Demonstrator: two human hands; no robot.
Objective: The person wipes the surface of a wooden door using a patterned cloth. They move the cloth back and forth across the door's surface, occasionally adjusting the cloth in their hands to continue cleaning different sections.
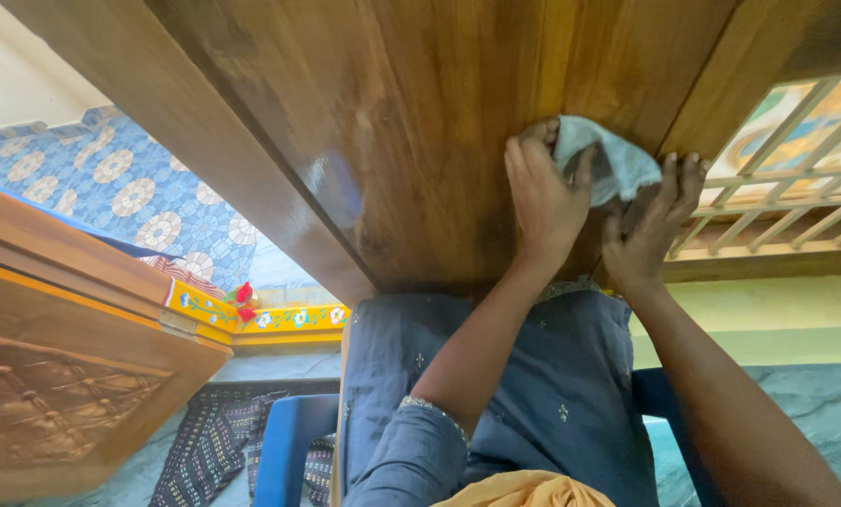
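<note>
A pale grey-blue cloth (pixel 610 161) is pressed against a broad polished wooden panel (pixel 411 131), near its right edge. My left hand (pixel 544 202) grips the cloth's left side, fingers curled over it. Just to the right, my right hand (pixel 653 227) lies against the wood with its fingers spread, touching the cloth's lower edge and holding nothing. Both forearms reach up from the bottom of the view over my blue-grey garment (pixel 542 394).
A wooden window grille (pixel 796 188) sits right of the panel. At left are a bed with a blue flowered sheet (pixel 129 188) and a carved wooden board (pixel 54 376). Below are a blue plastic chair (pixel 284 441) and a dark patterned cloth (pixel 205 451) on the floor.
</note>
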